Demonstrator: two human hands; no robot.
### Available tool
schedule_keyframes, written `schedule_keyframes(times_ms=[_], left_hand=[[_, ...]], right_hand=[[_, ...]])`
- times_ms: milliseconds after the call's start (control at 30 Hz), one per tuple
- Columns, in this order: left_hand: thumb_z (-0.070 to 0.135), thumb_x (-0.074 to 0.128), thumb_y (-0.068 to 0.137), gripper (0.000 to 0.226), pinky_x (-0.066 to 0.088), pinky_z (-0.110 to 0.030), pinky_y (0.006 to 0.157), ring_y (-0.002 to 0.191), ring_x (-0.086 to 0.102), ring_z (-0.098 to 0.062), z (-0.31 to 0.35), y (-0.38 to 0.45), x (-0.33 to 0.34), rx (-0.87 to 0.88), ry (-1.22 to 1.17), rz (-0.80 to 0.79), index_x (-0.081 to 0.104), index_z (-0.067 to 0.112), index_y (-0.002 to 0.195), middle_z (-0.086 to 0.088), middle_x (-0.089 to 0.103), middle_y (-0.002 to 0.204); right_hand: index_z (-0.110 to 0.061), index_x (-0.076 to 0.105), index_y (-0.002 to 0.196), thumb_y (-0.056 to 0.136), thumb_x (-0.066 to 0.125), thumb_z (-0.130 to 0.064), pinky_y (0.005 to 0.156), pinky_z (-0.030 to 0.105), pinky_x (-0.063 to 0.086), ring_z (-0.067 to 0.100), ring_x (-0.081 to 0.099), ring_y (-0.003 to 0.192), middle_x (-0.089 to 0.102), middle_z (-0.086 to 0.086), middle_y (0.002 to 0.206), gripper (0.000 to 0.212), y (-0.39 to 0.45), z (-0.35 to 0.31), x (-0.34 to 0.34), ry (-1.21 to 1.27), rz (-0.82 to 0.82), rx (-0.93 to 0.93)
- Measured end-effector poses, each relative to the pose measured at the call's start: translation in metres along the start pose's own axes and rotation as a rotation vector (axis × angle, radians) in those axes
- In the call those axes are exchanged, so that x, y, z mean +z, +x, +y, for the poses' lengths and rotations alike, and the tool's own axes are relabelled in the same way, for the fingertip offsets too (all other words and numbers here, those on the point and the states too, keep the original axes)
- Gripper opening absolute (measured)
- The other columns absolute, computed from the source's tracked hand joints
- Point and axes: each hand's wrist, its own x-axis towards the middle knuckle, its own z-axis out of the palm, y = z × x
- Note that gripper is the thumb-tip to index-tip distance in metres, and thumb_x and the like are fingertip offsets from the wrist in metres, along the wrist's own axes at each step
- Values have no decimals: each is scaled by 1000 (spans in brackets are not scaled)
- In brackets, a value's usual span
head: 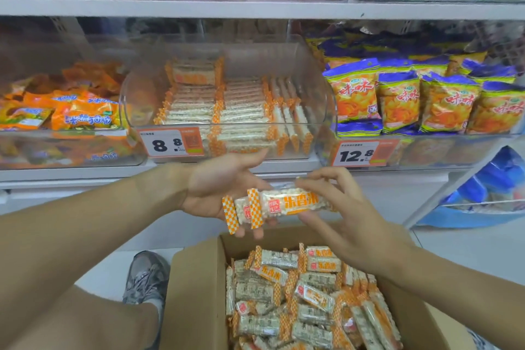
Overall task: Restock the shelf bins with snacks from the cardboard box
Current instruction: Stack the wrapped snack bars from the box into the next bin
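Clear packs of puffed-rice bars with orange checked ends (279,205) lie stacked across my left hand (218,187), palm up, just above the cardboard box (196,287). My right hand (335,207) pinches the right end of the top pack between thumb and fingers. The box holds several more loose packs (306,298). Straight ahead on the shelf stands the clear middle bin (227,111), partly filled with rows of the same packs, behind a price tag reading 8.8 (170,142).
Left bin (65,113) holds orange snack bags; right bin (426,99) holds yellow-and-blue chip bags, tagged 12.8. An upper shelf (255,7) overhangs with sausage packs. My grey shoe (146,278) sits left of the box. A blue sack (488,193) leans at right.
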Motion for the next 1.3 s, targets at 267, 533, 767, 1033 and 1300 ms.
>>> schedule_keyframes(times_ms=[267, 533, 767, 1033, 1300], left_hand=[[9, 73, 84, 48, 47, -53, 99, 96, 68, -30, 9, -7, 12, 121, 497, 240, 44, 12, 122, -21, 72, 108], [24, 80, 84, 42, 55, -31, 90, 97, 68, 1, 14, -44, 0, 291, 785, 543, 66, 28, 123, 20, 66, 116], [36, 85, 76, 49, 49, -25, 68, 73, 61, -1, 2, -72, -18, 821, 739, 984, 63, 30, 119, 19, 65, 90], [40, 80, 78, 45, 46, -31, 87, 97, 55, -16, -11, -98, -68, 671, 948, 1579, 62, 23, 116, 4, 60, 102], [33, 77, 84, 13, 44, -36, 82, 95, 48, -17, -25, -89, -88, 581, 1161, 1444, 73, 26, 94, 12, 48, 86]], right_hand=[[-26, 63, 122, 86, 73, -31, 106, 20, 33, 15, 44, 131, 40, 1, 140, 37, 23, -9, 2, -9, 12, -96], [-36, 57, 120, 83, 79, -39, 85, 32, 45, 8, 56, 109, 57, -14, 122, 43, 55, -25, -5, 248, -84, 131], [-26, 72, 114, 84, 80, -38, 89, 56, 53, 15, 68, 101, 71, -13, 114, 34, 110, -46, -9, 378, 78, 81], [-15, 72, 113, 82, 83, -19, 68, 5, 36, -19, 54, 64, 58, -36, 64, 33, 230, -42, 12, 124, 154, 96], [-12, 62, 122, 85, 77, -17, 65, 13, 48, 11, 59, 78, 62, -1, 107, 41, 339, -25, 98, 85, 105, 268]])
